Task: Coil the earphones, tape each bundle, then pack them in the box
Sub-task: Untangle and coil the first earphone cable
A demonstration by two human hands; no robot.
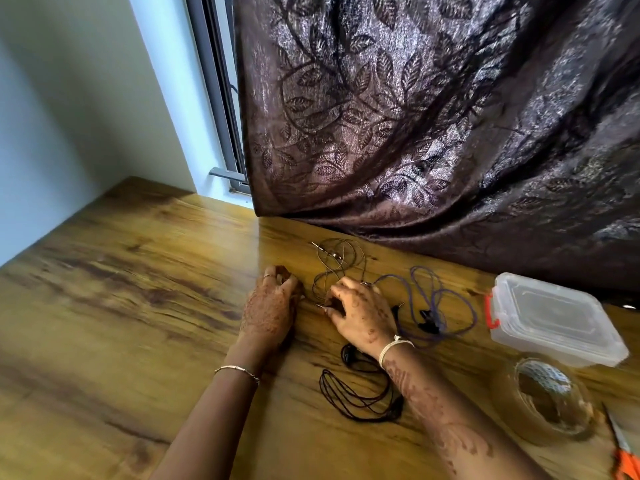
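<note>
Head view: right hand (pixel 360 317) bent over the grey earphones (pixel 341 261), thumb and forefinger pinching their cord near the plug. Beside it, left hand (pixel 273 306), fingers curled on the table (pixel 121 289); cannot tell if it holds cord. Just right, purple earphones (pixel 436 306); under the right wrist, black earphones (pixel 360 393). Open wood stretches left. A curtain (pixel 433 116) drapes the far edge. Far right, clear box (pixel 554 317), lid on, contents unclear. Nearer, tape roll (pixel 547 400); scissors (pixel 627 459) at frame corner.

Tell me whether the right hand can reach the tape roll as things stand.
Probably yes: the tape roll lies uncovered on the table, nothing tall between it and the right hand.
</note>
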